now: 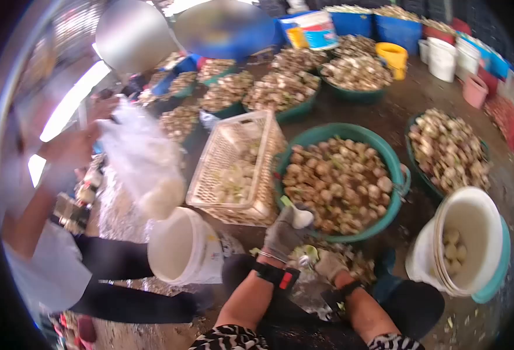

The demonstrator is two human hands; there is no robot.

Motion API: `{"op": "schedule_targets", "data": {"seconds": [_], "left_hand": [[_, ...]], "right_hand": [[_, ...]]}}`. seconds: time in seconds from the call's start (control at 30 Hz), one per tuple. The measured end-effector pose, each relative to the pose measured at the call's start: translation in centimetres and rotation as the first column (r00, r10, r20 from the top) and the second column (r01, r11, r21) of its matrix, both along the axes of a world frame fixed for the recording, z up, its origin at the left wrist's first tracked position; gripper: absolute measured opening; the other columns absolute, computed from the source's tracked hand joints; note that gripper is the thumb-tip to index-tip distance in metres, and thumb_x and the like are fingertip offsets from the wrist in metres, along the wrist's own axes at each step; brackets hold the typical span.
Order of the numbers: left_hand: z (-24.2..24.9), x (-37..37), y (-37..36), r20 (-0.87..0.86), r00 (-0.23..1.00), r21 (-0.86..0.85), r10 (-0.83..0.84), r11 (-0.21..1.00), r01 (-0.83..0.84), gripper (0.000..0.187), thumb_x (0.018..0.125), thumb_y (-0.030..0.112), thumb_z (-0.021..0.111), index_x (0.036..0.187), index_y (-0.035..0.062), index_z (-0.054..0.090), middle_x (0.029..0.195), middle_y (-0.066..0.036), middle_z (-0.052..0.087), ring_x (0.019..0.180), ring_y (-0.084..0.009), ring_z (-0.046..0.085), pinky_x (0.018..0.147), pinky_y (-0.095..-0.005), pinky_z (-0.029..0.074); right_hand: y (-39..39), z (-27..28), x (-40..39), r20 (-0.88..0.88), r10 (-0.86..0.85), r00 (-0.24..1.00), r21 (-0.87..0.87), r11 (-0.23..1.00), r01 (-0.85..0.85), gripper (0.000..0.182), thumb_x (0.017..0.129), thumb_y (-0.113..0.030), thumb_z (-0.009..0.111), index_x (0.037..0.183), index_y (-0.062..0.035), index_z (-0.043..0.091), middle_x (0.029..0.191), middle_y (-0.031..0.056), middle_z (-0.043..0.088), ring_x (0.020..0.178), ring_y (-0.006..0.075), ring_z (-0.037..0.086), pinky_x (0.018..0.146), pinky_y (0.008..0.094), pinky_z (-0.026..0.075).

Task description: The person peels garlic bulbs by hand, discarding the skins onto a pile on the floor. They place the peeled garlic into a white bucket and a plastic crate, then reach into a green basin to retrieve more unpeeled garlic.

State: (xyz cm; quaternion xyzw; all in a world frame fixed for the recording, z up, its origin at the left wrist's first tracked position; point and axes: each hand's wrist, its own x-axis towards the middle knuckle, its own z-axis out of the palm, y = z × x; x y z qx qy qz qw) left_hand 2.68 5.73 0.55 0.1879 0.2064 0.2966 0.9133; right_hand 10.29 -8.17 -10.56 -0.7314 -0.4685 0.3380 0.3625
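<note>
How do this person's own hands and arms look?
The left hand and right hand wear greyish gloves. Both have dark wristbands; the left one has a red patch, with a thin bracelet nearby. Sleeves are black-and-white striped.

Bulb point(303, 219) up in the left hand point(284, 233), white, smooth, rounded; it's tilted, green stub up and leftward, fat end rightward; it shows against the tub's point(350, 238) near rim.
</note>
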Motion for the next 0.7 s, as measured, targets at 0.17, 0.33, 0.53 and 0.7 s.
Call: {"op": "schedule_targets", "data": {"seconds": [0.17, 0.33, 0.53, 0.7], "left_hand": [[-1.0, 0.6, 0.6, -0.270, 0.963, -0.015, -0.015, 1.000, 0.012, 0.029, 0.089, 0.030, 0.051, 0.107, 0.0074, 0.050, 0.094, -0.007, 0.059, 0.080, -0.0228, 0.061, 0.062, -0.0364, 0.050], [-1.7, 1.5, 2.9, -0.550, 0.835, 0.232, -0.024, 0.956, 0.180, 0.025, 0.093, 0.025, 0.046, 0.105, 0.0043, 0.052, 0.090, -0.005, 0.060, 0.077, -0.0161, 0.060, 0.063, -0.0277, 0.049], [-2.0, 1.3, 7.9, -0.617, 0.783, 0.283, 0.085, 0.952, 0.120, 0.023, 0.090, 0.023, 0.052, 0.103, 0.0039, 0.052, 0.086, -0.004, 0.060, 0.073, -0.0162, 0.060, 0.057, -0.0295, 0.049], [-2.9, 2.6, 7.8, -0.595, 0.803, 0.268, 0.035, 0.950, 0.157, 0.025, 0.087, 0.024, 0.057, 0.101, 0.0032, 0.055, 0.086, -0.003, 0.060, 0.073, -0.0153, 0.060, 0.063, -0.0288, 0.047]], "right_hand": [[3.9, 0.4, 1.4, -0.325, -0.169, 0.931, 0.307, 0.912, 0.273, 0.026, 0.078, -0.010, 0.058, 0.103, -0.0016, 0.058, 0.099, 0.0192, 0.062, 0.093, 0.0295, 0.060, 0.076, 0.0373, 0.048], [6.5, 0.4, 3.6, -0.223, -0.150, 0.963, 0.313, 0.925, 0.216, 0.019, 0.075, -0.005, 0.062, 0.094, -0.0034, 0.062, 0.084, 0.0151, 0.064, 0.081, 0.0271, 0.063, 0.072, 0.0327, 0.048], [9.1, 2.1, 8.7, 0.370, -0.168, 0.914, -0.340, 0.891, 0.302, 0.046, 0.079, -0.015, 0.057, 0.124, -0.0075, 0.047, 0.129, 0.0153, 0.043, 0.115, 0.0316, 0.043, 0.091, 0.0415, 0.043], [11.6, 2.6, 10.4, 0.388, 0.204, 0.899, -0.696, 0.704, 0.141, 0.058, 0.081, -0.017, 0.055, 0.134, -0.0097, 0.034, 0.141, 0.0107, 0.028, 0.130, 0.0309, 0.025, 0.106, 0.0439, 0.030]]}}
